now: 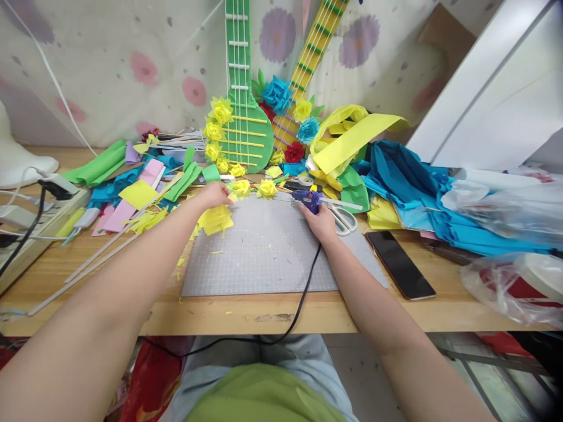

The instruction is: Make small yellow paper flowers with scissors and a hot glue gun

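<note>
My right hand (pixel 323 221) is closed around a blue glue gun (pixel 308 199) at the far edge of the grey cutting mat (pixel 272 258); its black cord (pixel 303 293) runs back over the table edge. My left hand (pixel 215 193) reaches to the mat's far left corner, fingers curled on a small yellow paper piece (pixel 231 197) next to yellow paper flowers (pixel 254 188). A pile of fringed yellow paper (pixel 214 220) lies just under that hand.
A green paper guitar (pixel 244 117) and a yellow one (pixel 308 64) with paper flowers lean on the wall. Scissors (pixel 343 215) lie right of the glue gun, a phone (pixel 399 264) beside the mat. Coloured paper scraps, sticks (pixel 101 252), a power strip (pixel 26 225) and plastic bags (pixel 514 281) crowd both sides.
</note>
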{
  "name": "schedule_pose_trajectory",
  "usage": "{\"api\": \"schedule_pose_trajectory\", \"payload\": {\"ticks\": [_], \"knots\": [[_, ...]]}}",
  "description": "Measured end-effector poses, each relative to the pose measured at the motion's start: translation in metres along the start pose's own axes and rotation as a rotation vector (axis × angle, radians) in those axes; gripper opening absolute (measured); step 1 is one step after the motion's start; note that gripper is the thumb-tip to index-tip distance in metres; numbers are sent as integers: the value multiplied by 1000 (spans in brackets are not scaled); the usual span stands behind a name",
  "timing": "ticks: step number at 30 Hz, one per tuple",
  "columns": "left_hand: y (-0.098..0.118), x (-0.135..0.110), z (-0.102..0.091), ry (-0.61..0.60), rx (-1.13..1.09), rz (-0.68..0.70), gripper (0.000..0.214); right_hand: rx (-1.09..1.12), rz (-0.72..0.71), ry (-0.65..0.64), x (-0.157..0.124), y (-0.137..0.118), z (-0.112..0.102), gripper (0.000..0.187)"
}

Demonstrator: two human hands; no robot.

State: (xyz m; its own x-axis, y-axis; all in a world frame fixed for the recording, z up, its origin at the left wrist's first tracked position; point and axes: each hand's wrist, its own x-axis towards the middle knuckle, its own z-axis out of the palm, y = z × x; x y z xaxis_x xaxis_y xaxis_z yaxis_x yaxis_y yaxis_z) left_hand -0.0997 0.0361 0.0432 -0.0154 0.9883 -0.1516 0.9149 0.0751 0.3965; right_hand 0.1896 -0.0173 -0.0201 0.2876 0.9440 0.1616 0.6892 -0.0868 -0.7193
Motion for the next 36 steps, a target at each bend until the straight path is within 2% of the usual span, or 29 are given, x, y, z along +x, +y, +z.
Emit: {"api": "schedule_pose_trajectory", "payload": {"ticks": [5,12,19,23,27,30,33,36], "knots": [[9,11,0,-42,180,33,31,-21,-39,-8,4,0,0,49],[9,18,-1,-120,294,80,46,-104,-59,-31,10,-3,1,45],[-3,17,2,15,340,150,58,-131,-56,-36,6,-3,-2,41],[-18,10,3,157,185,125,56,-108,-87,-18,4,-1,-2,43],[-37,-1,6,405,-62,81,37,-93,-106,43,1,4,-3,53],[-54,-8,12,553,-274,60,33,-119,-130,117,1,9,-8,55],[-71,-9,21,625,-451,20,30,-198,-142,131,3,13,-16,53],[-75,-7,28,582,-605,-9,29,-250,-142,109,6,16,-21,49]]}}
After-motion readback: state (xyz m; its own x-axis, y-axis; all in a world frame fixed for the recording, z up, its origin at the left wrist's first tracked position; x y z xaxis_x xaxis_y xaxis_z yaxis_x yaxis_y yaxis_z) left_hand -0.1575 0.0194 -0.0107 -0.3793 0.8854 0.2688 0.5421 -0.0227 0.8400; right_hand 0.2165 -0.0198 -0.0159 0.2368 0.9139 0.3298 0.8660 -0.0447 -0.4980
